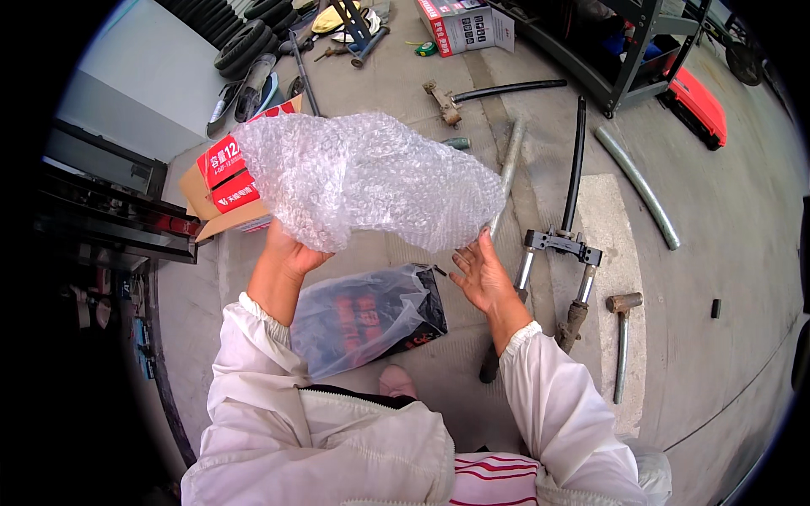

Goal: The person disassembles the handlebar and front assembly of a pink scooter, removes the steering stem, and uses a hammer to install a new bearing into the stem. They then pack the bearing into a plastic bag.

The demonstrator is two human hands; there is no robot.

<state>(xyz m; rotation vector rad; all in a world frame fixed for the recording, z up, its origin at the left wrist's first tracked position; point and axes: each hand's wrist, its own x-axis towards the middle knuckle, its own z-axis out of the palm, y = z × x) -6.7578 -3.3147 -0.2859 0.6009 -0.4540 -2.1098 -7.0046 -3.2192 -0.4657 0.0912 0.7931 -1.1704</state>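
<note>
A bulky sheet of clear bubble wrap (380, 185), crumpled and folded over, is held up in front of me. My left hand (294, 253) grips its lower left part, with most of the fingers hidden beneath the wrap. At the right end of the wrap is my right hand (483, 274), its fingers spread and a fingertip touching the edge. Whether anything lies inside the wrap I cannot tell. Below it on the floor is a translucent plastic bag (342, 325) with a dark, red-printed item in it.
An opened red cardboard box (228, 181) stands at the left, partly behind the wrap. A motorcycle front fork (564, 244), a hammer (623, 346), a metal tube (637, 185) and a black-handled tool (498, 94) lie on the right. A metal rack (629, 63) and tyres (245, 46) are farther back.
</note>
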